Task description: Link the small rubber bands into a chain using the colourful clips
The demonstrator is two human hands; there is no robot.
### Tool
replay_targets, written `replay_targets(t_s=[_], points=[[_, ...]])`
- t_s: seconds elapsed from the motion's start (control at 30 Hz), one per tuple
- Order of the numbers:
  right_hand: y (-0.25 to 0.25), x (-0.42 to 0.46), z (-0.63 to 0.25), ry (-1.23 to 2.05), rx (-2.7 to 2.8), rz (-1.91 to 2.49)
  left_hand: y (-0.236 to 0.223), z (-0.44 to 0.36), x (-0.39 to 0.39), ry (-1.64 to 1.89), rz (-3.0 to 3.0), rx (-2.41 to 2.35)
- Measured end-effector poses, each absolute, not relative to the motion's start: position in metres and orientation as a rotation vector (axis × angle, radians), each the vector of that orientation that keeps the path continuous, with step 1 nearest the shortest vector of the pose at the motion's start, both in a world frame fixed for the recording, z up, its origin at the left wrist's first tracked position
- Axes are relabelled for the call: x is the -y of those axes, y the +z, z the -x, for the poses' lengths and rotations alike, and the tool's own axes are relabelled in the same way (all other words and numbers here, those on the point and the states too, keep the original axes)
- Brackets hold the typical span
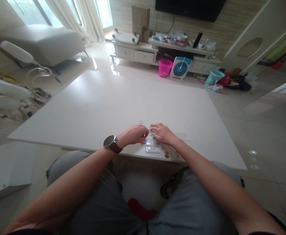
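My left hand (137,134), with a watch on its wrist, is curled closed above the near part of the white table (123,101). Whatever its fingertips pinch, if anything, is hidden. Just to its right, my right hand (162,133) has its fingers apart and bent down, the tips close to small ring-like pieces (151,133). Below both hands lies a small clear compartment box (153,150) with a round ring inside and other small pieces. A single ring (141,122) rests beyond my left hand. Small coloured bits show beside the box, partly covered by my hands.
A small yellow-and-blue figure charm (166,154) lies near the table's front edge. A clear plastic lid-like piece (182,137) is right of my right wrist. Past the table stand a pink basket (165,68), a blue-and-white fan (181,68) and a low cabinet (124,51).
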State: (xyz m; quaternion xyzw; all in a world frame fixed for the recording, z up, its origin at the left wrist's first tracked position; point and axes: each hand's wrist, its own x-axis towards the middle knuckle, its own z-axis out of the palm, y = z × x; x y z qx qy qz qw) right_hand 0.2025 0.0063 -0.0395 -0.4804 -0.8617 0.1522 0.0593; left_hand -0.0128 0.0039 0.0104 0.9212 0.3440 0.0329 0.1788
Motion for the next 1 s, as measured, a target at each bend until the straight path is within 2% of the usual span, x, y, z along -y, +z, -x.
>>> replay_targets(t_s=[0.33, 0.73, 1.0], points=[[-0.043, -0.007, -0.198, 0.391, 2.599, 1.514, 0.002, 0.020, -0.002, 0.104, -2.596, -0.989], [-0.028, -0.009, -0.199, 0.629, 2.259, 1.445, 0.006, 0.021, -0.007, 0.299, -2.505, -1.264], [-0.037, -0.005, -0.206, 0.461, 2.561, 1.501, 0.007, 0.017, -0.005, 0.270, -2.504, -1.274]])
